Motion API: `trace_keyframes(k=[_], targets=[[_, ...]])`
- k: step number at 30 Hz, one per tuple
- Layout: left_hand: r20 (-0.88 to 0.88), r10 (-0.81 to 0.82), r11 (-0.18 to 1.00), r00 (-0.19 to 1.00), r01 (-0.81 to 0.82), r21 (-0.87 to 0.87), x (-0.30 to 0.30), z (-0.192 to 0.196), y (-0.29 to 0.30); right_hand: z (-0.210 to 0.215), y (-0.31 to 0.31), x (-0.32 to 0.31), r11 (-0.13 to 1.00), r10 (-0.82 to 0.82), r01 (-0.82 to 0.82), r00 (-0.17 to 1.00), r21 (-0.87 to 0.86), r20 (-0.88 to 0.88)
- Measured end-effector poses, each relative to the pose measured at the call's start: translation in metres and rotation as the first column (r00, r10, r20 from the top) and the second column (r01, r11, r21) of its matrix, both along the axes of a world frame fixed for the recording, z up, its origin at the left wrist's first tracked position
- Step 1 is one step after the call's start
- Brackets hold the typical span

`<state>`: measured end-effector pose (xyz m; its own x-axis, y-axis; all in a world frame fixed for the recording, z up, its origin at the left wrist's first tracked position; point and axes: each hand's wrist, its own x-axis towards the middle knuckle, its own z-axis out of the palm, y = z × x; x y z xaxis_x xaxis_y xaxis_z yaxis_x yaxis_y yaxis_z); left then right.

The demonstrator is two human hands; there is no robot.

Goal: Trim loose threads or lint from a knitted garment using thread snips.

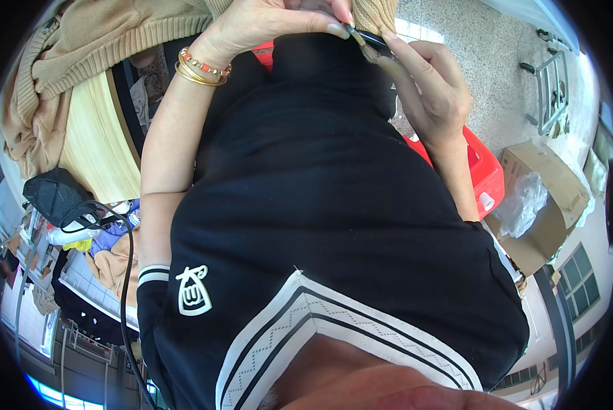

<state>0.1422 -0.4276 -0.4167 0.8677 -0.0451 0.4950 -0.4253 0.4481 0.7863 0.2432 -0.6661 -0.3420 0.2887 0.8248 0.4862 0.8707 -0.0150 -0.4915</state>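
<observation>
Both my hands come together at the top of the view, close to a beige knit piece (377, 12). Between them lies a small slim tool (358, 39) with a metallic shaft; its exact kind is too small to tell. The thumb and finger of my left hand (299, 20) pinch at its upper end, with part of the hand cut off by the frame. Across from it, my right hand (429, 85) is closed, with its thumb at the tool's lower end and its index finger by a dark, shiny strip beside it. A larger beige knit garment (115, 41) lies to the left.
A pale wooden board (98, 130) stands on the left, near a black mesh basket (55, 197) and a black cable (130, 273). On the right are a red plastic stool (484, 171), an open cardboard box (549, 219) with clear plastic, and a metal wheeled frame (552, 92).
</observation>
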Motion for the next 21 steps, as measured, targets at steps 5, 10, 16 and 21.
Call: trace_keyframes(k=[5,10,16,21], targets=[[-0.383,0.030,0.998,0.923,-0.010,0.054,-0.012,0.029,0.000,-0.003,0.001,0.001,1.000,0.010,-0.010,1.000,0.023,-0.005],[0.012,-0.021,1.000,1.000,0.021,-0.016,0.001,-0.002,0.000,-0.002,0.001,0.001,0.999,0.032,-0.032,0.999,0.015,-0.019],[0.017,-0.016,1.000,1.000,0.016,-0.004,0.002,-0.004,0.001,-0.004,-0.003,0.001,1.000,0.019,-0.017,0.997,0.024,-0.079],[0.022,-0.018,1.000,1.000,0.018,-0.017,0.003,-0.004,0.000,-0.003,-0.003,0.000,1.000,0.021,-0.020,0.997,0.015,-0.078]])
